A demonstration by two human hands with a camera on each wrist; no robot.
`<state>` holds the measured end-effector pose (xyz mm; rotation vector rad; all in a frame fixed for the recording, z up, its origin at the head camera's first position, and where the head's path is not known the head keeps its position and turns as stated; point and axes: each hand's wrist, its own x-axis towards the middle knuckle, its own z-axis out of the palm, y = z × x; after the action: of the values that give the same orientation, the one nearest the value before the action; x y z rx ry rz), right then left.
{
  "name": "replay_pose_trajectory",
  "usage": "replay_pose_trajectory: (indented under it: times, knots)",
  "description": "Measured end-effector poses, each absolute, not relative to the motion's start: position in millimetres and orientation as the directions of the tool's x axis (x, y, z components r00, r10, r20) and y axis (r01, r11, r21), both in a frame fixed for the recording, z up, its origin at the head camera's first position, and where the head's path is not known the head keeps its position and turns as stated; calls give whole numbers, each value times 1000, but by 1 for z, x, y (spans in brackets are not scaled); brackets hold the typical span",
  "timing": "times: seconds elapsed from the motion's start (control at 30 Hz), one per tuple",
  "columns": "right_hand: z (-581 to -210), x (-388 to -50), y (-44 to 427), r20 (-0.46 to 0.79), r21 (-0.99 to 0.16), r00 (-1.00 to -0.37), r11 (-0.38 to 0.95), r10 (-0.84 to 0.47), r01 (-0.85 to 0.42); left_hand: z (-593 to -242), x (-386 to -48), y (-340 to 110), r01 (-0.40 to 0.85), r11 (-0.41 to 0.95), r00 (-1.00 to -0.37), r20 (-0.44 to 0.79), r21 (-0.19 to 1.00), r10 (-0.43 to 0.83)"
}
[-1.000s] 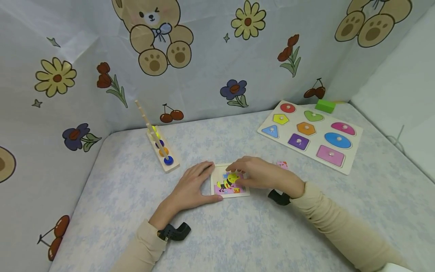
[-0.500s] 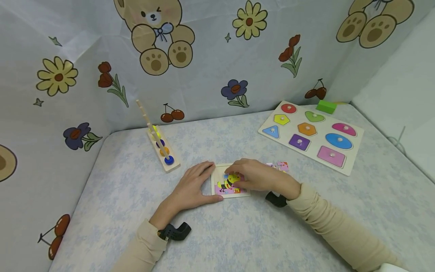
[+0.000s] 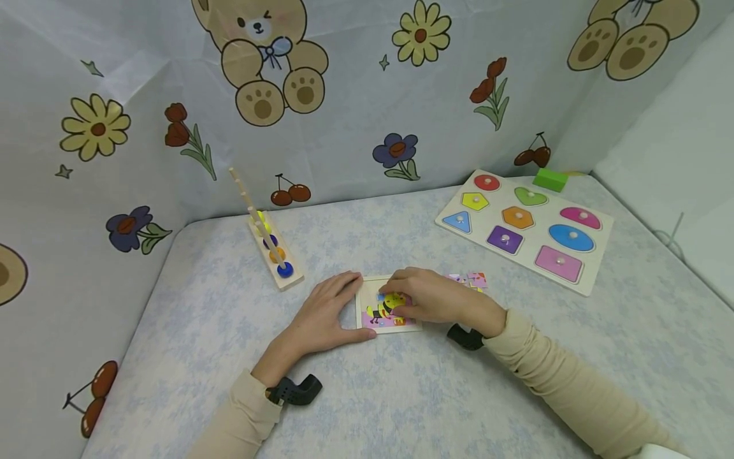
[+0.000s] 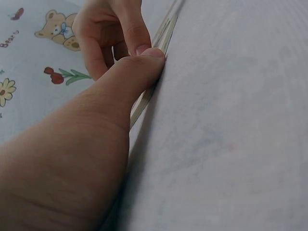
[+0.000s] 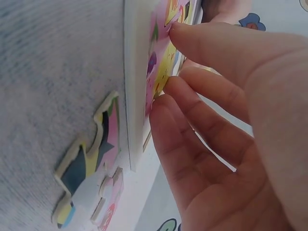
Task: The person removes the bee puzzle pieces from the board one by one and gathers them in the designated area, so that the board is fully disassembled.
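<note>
A small jigsaw puzzle in a pale wooden frame (image 3: 359, 306) lies on the table, with a bee picture (image 3: 385, 308) partly filled in. At the frame's left side my left hand (image 3: 323, 313) grips it, fingers at the upper left corner and thumb along the near edge. My right hand (image 3: 430, 294) is over the right part, its thumb and fingertips touching the bee pieces (image 5: 166, 62); the spot beneath the palm is hidden. Loose puzzle pieces (image 5: 91, 159) lie on the table just right of the frame, partly covered by the right hand in the head view.
A wooden peg stacker (image 3: 294, 278) with coloured rings stands at the back left. Toward the back right lies a knobbed shape board (image 3: 487, 220), with a green block (image 3: 550, 180) behind it. A printed cloth (image 3: 344, 95) hangs behind the table.
My right hand has come slightly down and toward me over the puzzle, uncovering more of the loose pieces beside the frame. The left hand has kept its place.
</note>
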<state>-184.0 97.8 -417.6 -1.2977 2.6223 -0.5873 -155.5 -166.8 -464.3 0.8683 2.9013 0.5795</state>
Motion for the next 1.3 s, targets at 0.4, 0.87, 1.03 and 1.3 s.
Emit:
replay_pose_trajectory:
  times: [0.4,0.87,1.03,1.3]
  knots:
    - [-415,-183,97,47,-425,-613,540,-789,-727,-463,-156,-167,504,778,-845,31,375,533]
    - [-415,-182,96,13,-418,-624,563,-781,-713,-463,-156,-167,505,778,-845,31,374,534]
    - [-415,-182,96,14,-425,-625,561,-781,-710,-464,-157,-167,504,777,-845,29,376,534]
    - [-417,-182,97,40,-443,-627,548,-778,-710,-464,-157,-167,509,777,-844,35,371,536]
